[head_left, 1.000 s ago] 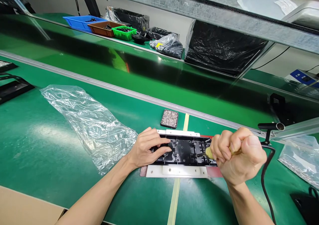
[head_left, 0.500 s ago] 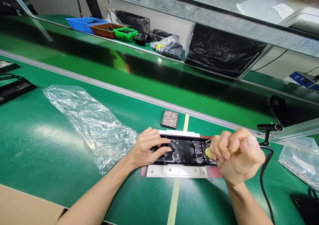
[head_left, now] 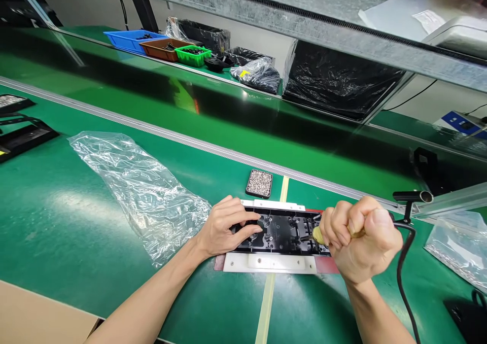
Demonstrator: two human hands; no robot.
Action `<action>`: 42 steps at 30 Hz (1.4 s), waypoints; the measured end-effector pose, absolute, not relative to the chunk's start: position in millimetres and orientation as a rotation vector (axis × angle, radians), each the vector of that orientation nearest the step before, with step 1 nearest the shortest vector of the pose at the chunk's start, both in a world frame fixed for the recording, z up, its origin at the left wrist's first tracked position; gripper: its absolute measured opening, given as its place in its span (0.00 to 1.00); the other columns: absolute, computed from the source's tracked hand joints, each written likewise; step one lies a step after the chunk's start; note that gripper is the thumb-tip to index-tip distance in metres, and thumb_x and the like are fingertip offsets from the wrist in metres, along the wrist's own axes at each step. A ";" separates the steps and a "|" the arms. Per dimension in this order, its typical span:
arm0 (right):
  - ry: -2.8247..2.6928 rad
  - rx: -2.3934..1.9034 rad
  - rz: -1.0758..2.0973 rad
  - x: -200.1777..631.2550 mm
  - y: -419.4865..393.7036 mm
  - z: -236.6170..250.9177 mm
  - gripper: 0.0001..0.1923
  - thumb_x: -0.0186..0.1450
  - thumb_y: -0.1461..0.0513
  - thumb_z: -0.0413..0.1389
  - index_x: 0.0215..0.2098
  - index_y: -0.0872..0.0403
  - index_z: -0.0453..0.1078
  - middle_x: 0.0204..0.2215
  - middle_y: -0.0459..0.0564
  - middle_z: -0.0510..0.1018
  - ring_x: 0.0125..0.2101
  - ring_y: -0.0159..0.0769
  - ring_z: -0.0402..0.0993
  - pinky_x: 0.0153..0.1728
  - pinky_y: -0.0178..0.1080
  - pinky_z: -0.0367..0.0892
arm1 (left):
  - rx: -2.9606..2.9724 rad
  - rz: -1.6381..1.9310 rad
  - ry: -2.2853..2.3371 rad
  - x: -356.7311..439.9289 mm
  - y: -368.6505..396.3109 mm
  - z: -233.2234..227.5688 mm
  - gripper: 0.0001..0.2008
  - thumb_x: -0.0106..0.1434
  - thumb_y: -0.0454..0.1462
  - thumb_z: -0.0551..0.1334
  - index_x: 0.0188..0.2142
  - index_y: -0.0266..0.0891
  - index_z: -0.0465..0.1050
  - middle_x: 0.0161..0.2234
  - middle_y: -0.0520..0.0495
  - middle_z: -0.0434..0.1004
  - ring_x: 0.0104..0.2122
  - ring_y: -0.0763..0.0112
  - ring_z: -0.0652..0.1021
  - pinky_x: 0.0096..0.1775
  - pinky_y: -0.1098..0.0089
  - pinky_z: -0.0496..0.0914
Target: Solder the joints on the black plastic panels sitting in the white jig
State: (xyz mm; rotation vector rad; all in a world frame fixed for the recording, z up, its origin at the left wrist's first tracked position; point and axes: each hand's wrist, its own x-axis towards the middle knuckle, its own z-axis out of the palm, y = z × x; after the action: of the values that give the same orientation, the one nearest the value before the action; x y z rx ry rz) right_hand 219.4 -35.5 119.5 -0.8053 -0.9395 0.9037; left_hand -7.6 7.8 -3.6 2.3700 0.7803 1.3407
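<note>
A long black plastic housing (head_left: 281, 231), with ribs and posts inside, lies between white fixture blocks (head_left: 270, 263) on the green bench. My left hand (head_left: 226, 227) is curled over its left end and bears on it, with thumb and forefinger slightly apart over the inside. Whether anything small sits in that palm is hidden. My right hand (head_left: 363, 242) makes a fist around a soldering iron with a yellow handle (head_left: 318, 235). Its dark tip points left, down into the housing's right half. Behind the fixture stands a small black tray (head_left: 259, 183) of tiny metal pieces.
A crumpled clear plastic bag (head_left: 140, 192) lies at left. On the right are a tubular metal holder (head_left: 413, 197), a black cable (head_left: 401, 273) and a bag of small parts (head_left: 456, 247). Coloured bins (head_left: 133, 42) stand at the back, below a metal shelf (head_left: 266, 14).
My right fist has shifted very slightly left, with the iron still in it. My left hand and the housing keep their places. The view has tilted a little.
</note>
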 end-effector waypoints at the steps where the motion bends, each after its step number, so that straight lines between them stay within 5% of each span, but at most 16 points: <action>1: -0.942 -0.804 0.905 219.3 -35.5 119.4 0.21 0.67 0.56 0.53 0.19 0.53 0.56 0.11 0.39 0.55 0.11 0.25 0.48 0.10 0.29 0.51 | 2.369 1.343 0.779 -7.5 7.9 -4.0 0.10 0.67 0.39 0.71 0.46 0.41 0.79 0.26 0.53 0.75 0.28 0.70 0.69 0.34 0.65 0.56; 42: -0.949 -0.792 0.902 218.4 -35.5 118.0 0.22 0.67 0.56 0.54 0.18 0.53 0.56 0.10 0.39 0.55 0.11 0.25 0.47 0.10 0.28 0.50 | 2.372 1.342 0.782 -8.1 9.4 -6.0 0.10 0.66 0.39 0.71 0.46 0.41 0.79 0.25 0.53 0.74 0.28 0.70 0.69 0.34 0.65 0.57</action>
State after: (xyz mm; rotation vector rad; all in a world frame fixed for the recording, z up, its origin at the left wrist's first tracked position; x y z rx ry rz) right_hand 218.4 -35.5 118.0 -0.7918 -0.9494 0.9020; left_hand -8.1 9.4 -6.0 2.3725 0.7821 1.3425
